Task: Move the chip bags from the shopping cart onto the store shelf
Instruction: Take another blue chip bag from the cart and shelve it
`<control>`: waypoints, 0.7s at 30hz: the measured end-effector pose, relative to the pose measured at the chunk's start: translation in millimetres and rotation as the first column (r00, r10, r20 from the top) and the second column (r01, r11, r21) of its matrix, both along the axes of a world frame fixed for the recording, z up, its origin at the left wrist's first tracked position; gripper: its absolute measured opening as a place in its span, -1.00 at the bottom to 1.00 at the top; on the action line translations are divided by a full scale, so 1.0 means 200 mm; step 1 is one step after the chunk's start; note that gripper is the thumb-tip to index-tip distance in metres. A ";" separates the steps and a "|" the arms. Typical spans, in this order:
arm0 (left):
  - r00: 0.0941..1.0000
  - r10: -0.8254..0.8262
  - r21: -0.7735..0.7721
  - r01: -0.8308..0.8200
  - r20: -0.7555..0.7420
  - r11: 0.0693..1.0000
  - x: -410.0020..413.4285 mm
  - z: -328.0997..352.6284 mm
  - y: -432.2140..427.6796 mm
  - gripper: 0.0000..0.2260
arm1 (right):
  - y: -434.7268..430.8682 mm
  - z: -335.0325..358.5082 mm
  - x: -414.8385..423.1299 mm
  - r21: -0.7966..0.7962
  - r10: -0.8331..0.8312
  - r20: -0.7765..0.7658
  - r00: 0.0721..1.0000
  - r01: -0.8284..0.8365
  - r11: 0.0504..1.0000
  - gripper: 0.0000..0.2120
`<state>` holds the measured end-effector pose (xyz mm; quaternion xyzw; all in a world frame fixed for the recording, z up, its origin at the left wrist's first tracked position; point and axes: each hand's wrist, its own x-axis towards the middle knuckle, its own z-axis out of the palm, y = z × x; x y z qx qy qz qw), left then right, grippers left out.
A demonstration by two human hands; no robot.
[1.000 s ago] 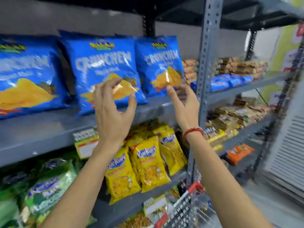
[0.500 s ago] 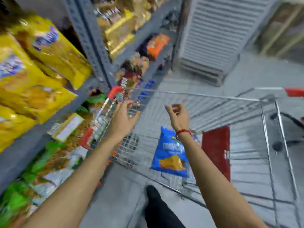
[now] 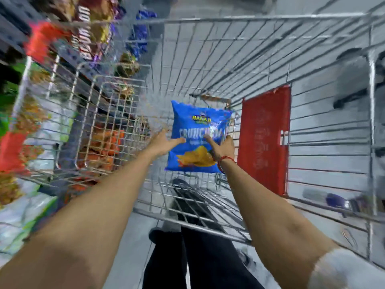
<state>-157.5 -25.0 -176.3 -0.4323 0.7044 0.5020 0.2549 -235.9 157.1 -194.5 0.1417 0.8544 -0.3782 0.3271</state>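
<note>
A blue chip bag with a yellow chip picture lies inside the wire shopping cart, near its bottom. Both my arms reach down into the cart. My left hand is at the bag's left edge, fingers spread, one finger lying across the bag's front. My right hand, with a red thread at the wrist, rests on the bag's right side with its fingers apart. Neither hand has closed around the bag. The store shelf runs along the left, blurred.
A red panel stands in the cart right of the bag. The cart's folded wire child seat is on the left. Blurred snack packs fill the lower shelves beyond it. My dark trouser legs are below the cart's near rim.
My view swung from the upper shelf of blue bags down into the cart. Both hands dropped from the shelf and reached the blue bag in the cart.
</note>
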 end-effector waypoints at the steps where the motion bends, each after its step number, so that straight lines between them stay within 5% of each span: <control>1: 1.000 0.020 0.024 -0.020 0.020 1.000 0.00 -0.09 0.00 0.06 | 0.00 -0.04 0.00 -0.039 -0.031 0.021 0.999 0.031 0.999 -0.07; 5: 0.995 0.073 0.111 -0.080 0.065 0.991 -0.01 -0.27 0.04 0.25 | 0.02 -0.13 -0.01 -0.148 -0.088 0.098 0.991 0.102 0.984 -0.25; 14: 0.987 0.085 0.114 -0.101 0.138 0.988 -0.04 -0.29 0.08 0.18 | -0.01 -0.26 -0.07 -0.280 -0.179 0.211 0.961 0.235 0.931 -0.29; 21: 0.986 0.158 0.302 -0.168 0.056 0.938 -0.06 -0.15 0.09 -0.43 | -0.05 -0.15 -0.08 -0.341 -0.156 0.147 0.977 0.198 0.919 -0.44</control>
